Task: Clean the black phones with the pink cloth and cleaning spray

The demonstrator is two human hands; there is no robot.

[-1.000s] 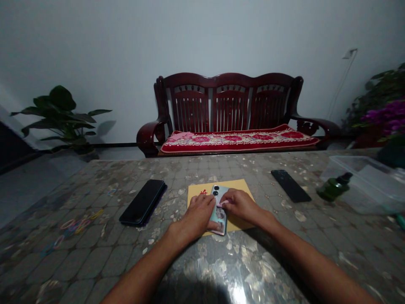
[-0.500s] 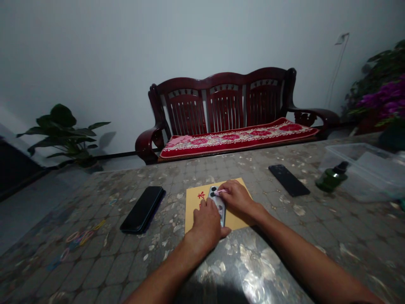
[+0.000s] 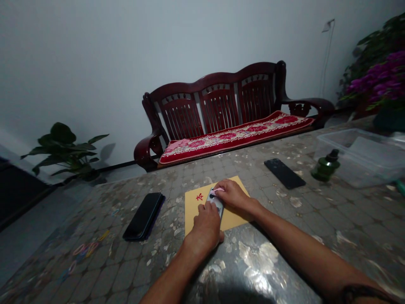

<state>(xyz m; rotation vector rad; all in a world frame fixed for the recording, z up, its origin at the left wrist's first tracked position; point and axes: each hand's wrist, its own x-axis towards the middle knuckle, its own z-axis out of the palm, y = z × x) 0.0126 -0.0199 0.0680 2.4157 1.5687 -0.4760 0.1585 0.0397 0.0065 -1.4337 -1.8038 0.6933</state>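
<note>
A silver smartphone (image 3: 218, 202) lies back side up on a yellow sheet (image 3: 191, 211) with red handwriting, its dark round camera lenses at the far end. My left hand (image 3: 205, 226) is closed over the phone's near part, fingers across its back and thumb at the near side, hiding much of it. Between the fingertips of my right hand (image 3: 233, 196) is a small pink strip (image 3: 217, 190), pinched against the camera lenses. Whether the strip is cloth or a band is too small to tell.
A black phone in a dark case (image 3: 144, 216) lies at left, near several colourful loops (image 3: 86, 250). Rightward are another black phone (image 3: 284, 173), a green bottle (image 3: 325, 168) and a clear plastic box (image 3: 344, 171). A wooden bench (image 3: 218, 80) stands behind the patterned table (image 3: 126, 270).
The camera view has tilted and shifted slightly. Both hands stay on the silver phone, the right one still pinching the pink strip at the lenses.
</note>
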